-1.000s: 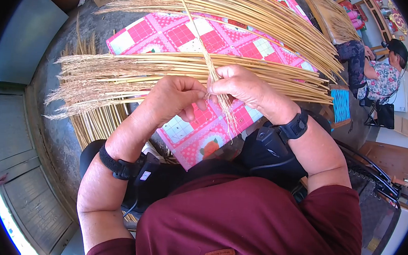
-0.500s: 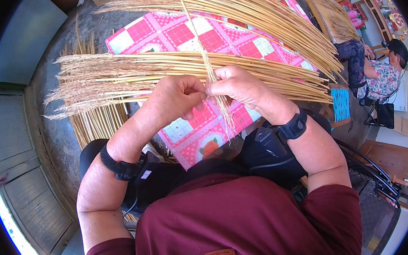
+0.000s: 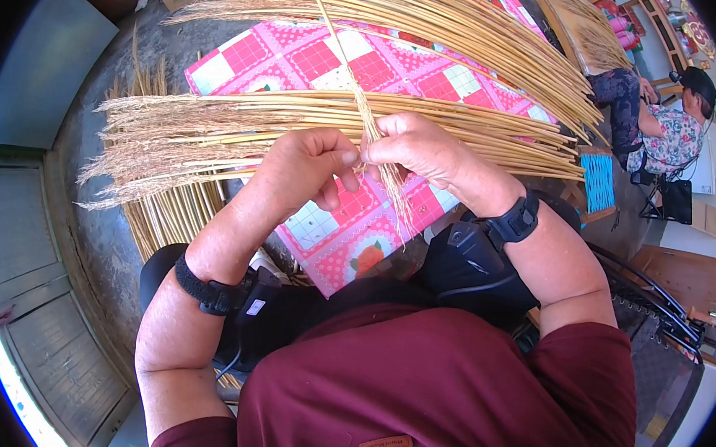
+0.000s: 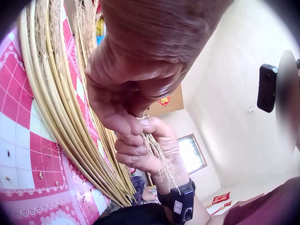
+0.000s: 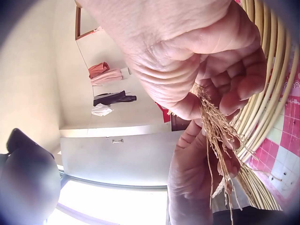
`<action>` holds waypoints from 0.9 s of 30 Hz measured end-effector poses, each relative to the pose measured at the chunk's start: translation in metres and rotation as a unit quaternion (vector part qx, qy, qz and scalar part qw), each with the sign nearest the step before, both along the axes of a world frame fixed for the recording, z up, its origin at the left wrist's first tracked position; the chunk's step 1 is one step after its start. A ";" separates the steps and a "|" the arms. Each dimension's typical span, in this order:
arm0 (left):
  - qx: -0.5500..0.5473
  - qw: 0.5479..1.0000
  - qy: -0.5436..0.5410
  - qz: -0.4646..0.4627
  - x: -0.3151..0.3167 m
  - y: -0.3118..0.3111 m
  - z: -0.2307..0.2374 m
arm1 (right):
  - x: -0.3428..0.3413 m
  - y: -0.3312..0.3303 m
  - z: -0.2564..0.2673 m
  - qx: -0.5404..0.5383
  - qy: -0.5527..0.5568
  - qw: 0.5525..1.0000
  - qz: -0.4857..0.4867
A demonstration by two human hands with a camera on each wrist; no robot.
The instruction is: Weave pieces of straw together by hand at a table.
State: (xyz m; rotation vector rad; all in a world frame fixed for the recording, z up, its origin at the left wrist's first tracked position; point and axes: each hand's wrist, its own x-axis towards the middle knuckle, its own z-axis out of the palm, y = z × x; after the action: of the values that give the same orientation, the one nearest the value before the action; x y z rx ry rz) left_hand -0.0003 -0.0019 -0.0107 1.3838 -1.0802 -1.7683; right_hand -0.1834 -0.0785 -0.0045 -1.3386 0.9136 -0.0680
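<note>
A long reed stalk (image 3: 336,37) with a stringy, thinned seed head (image 3: 396,191) slants across the head view, its head end toward my body. My right hand (image 3: 422,151) grips it at the base of the seed head, with thin branches trailing out below the fingers, as the right wrist view shows of the loose strands (image 5: 215,124). Close against its left side, my left hand (image 3: 308,169) has curled fingers and thumb meeting at the fine strands (image 4: 157,152) in the left wrist view. What sits between those fingertips is largely hidden.
Beneath the hands lies a pink checked tablecloth (image 3: 335,247). Two piles of reed stalks spread over it, a nearer pile (image 3: 239,126) and a farther pile (image 3: 441,28). More stalks (image 3: 178,213) stand low at the left. Another person (image 3: 676,131) sits at the right, near a blue woven stool (image 3: 598,184).
My left hand shifts slightly at the strands, its thumb lowering and then lifting again. The right hand keeps its grip, and the reed stalk stays nearly still.
</note>
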 end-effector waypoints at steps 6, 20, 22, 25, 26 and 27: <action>-0.009 0.999 -0.018 -0.035 0.001 0.001 0.004 | -0.001 0.000 -0.001 -0.005 -0.005 1.000 0.003; -0.020 1.000 -0.008 -0.007 0.001 0.000 -0.004 | 0.001 0.003 0.003 -0.021 -0.011 1.000 -0.001; -0.027 1.000 -0.012 0.007 -0.001 0.000 -0.005 | 0.003 0.007 0.006 -0.028 -0.021 0.999 -0.003; -0.034 0.998 -0.035 0.032 -0.003 0.000 -0.006 | 0.005 0.012 0.008 -0.032 -0.040 0.999 -0.008; -0.035 0.997 -0.048 0.041 -0.003 -0.002 -0.005 | 0.005 0.015 0.011 -0.029 -0.042 0.999 -0.013; -0.035 0.996 -0.061 0.050 -0.003 -0.004 -0.005 | 0.006 0.016 0.012 -0.026 -0.046 0.998 -0.017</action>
State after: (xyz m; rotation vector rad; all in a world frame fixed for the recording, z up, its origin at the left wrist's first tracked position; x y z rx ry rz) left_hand -0.0032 -0.0054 -0.0155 1.4914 -1.1062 -1.5787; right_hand -0.1771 -0.0628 0.0080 -1.3561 0.8621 -0.1788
